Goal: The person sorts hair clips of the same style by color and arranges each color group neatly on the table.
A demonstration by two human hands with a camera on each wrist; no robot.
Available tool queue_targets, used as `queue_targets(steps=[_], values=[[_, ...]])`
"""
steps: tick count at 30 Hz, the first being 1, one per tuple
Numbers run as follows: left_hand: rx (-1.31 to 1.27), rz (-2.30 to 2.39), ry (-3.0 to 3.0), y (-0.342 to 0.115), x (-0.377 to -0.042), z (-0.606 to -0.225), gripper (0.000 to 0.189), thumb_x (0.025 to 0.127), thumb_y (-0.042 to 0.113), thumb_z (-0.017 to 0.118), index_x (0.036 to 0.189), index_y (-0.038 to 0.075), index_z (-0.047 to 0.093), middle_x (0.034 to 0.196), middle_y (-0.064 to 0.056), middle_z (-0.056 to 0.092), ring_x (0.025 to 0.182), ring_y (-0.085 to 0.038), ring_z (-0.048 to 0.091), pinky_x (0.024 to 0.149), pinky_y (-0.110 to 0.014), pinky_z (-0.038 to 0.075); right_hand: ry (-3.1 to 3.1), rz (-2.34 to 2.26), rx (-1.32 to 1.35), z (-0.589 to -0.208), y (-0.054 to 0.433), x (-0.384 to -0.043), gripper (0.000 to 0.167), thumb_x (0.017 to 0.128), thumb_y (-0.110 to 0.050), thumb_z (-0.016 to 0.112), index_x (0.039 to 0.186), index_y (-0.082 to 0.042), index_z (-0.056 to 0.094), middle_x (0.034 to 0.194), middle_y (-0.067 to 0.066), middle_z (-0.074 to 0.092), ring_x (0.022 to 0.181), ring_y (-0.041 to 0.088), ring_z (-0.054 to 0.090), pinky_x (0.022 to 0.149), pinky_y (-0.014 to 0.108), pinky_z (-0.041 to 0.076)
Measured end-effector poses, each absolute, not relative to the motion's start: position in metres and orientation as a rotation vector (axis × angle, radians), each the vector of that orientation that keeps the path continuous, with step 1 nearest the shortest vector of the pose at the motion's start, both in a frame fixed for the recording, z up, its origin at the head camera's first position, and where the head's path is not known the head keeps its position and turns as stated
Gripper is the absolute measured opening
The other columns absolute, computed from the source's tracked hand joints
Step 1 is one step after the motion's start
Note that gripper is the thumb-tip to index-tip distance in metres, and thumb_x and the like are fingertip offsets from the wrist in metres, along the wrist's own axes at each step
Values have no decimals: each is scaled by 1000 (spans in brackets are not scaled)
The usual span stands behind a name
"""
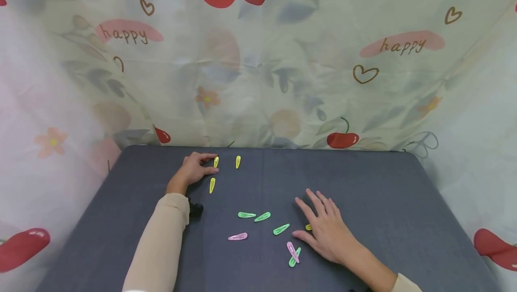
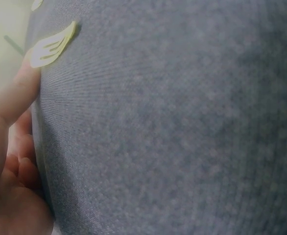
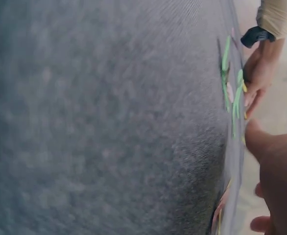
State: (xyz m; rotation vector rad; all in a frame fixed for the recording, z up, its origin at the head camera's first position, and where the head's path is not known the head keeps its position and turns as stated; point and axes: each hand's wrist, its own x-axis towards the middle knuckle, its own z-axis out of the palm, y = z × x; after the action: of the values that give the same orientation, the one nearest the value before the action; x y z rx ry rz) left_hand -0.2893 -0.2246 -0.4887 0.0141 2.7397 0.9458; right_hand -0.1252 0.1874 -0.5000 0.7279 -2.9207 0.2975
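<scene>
At the far left of the table my left hand (image 1: pixel 195 167) pinches a yellow snap hair clip (image 1: pixel 216 162) between thumb and forefinger, right at the tabletop. The same clip (image 2: pixel 53 47) shows at the fingertip in the left wrist view. A second yellow clip (image 1: pixel 238 162) lies to its right and a third yellow clip (image 1: pixel 212 185) nearer to me. My right hand (image 1: pixel 328 229) is spread, palm down, low over the right middle of the table. Beside its thumb a yellow clip (image 1: pixel 308 227) peeks out, partly hidden by the hand.
Several green clips lie mid-table, one green clip (image 1: pixel 281 229) left of the right hand. A pink clip (image 1: pixel 292 252) crosses another green one; a second pink clip (image 1: pixel 237 237) lies farther left. A patterned curtain (image 1: pixel 258 103) hangs behind the dark table (image 1: pixel 383 193).
</scene>
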Motion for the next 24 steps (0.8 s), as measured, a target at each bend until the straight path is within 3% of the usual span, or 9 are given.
queue_targets(steps=[6, 13, 19, 24], values=[[10, 951, 2744, -226, -290, -489, 60, 93, 36, 76, 148, 28, 56, 150, -15, 55, 142, -41, 36, 118, -63, 27, -2912, 268, 701, -496, 187, -121, 71, 89, -53, 74, 149, -21, 53, 143, 12, 53, 123, 33, 52, 95, 50, 43], [-5, 965, 2736, -227, -289, -488, 60, 93, 36, 76, 148, 28, 55, 150, -15, 54, 142, -41, 35, 118, -64, 26, -2948, 429, 700, -486, 188, -120, 43, 88, -34, 81, 126, -17, 68, 112, 0, 58, 95, 15, 48, 88, 38, 43], [-6, 978, 2729, -226, -289, -489, 60, 92, 36, 76, 148, 28, 56, 149, -15, 55, 140, -40, 35, 117, -63, 27, -2957, 570, 689, -484, 191, -122, 26, 86, -20, 83, 109, -17, 72, 100, -5, 57, 89, 8, 46, 82, 34, 42], [-26, 977, 2723, -225, -290, -490, 60, 92, 37, 77, 147, 28, 57, 149, -14, 55, 140, -40, 35, 118, -63, 27, -2878, 647, 732, -489, 192, -124, 19, 83, -13, 84, 95, -18, 70, 92, -8, 56, 87, 8, 51, 86, 37, 43]])
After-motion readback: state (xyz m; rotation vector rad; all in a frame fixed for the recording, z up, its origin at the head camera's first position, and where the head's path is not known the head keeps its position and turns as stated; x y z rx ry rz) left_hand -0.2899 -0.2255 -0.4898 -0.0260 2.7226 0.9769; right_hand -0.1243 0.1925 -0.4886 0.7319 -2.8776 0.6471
